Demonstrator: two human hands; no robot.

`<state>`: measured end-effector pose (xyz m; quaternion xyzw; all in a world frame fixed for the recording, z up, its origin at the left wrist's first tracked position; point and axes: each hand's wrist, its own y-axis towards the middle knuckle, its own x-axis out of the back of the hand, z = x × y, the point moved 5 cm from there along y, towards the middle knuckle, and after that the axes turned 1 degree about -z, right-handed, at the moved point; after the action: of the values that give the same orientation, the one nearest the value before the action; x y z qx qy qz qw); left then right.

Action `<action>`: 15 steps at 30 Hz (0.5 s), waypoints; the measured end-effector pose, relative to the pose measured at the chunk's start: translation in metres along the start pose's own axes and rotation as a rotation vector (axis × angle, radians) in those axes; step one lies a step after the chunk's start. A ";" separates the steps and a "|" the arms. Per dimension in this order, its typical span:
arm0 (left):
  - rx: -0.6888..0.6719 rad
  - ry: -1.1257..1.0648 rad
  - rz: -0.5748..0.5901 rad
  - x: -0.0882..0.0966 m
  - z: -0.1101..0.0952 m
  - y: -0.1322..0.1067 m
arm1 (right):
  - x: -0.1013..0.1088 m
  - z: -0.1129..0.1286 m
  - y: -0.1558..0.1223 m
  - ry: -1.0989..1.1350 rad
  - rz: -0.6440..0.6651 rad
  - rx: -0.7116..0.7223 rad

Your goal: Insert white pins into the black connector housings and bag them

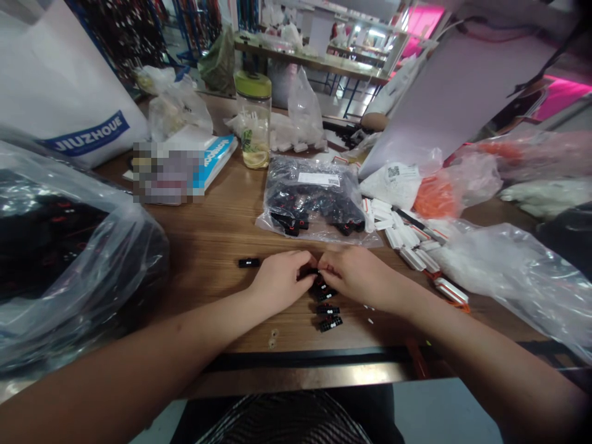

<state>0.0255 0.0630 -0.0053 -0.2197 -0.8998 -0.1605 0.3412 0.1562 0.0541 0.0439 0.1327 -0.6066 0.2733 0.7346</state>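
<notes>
From the head view, a wood-grain bench [203,240] fills the middle, a far bench [319,63] at twelve o'clock. Near centre, left hand [281,277] and right hand [354,274] pinch a black piece [314,271], partly hidden, between them. Ten o'clock: a white bag [60,80] reads "JIUZHOUE". Twelve: a packet's label [319,179], illegibly small.

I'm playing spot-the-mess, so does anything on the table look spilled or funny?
A few tiny white bits lie loose just right of the black connectors, looking dropped. Farther right, white plastic pieces sit in a jumbled heap beside the clear bag of black parts, which looks messy, though I can't tell if they spilled.
</notes>
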 end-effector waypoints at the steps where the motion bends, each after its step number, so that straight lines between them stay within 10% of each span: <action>1: -0.003 0.004 0.001 0.000 0.000 0.000 | 0.001 0.000 -0.002 0.009 -0.004 0.008; 15: 0.004 -0.006 -0.010 0.000 0.000 0.000 | -0.004 -0.005 -0.019 -0.050 -0.138 0.059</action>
<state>0.0258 0.0631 -0.0055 -0.2150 -0.9021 -0.1597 0.3383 0.1706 0.0402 0.0419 0.2024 -0.6059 0.2364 0.7321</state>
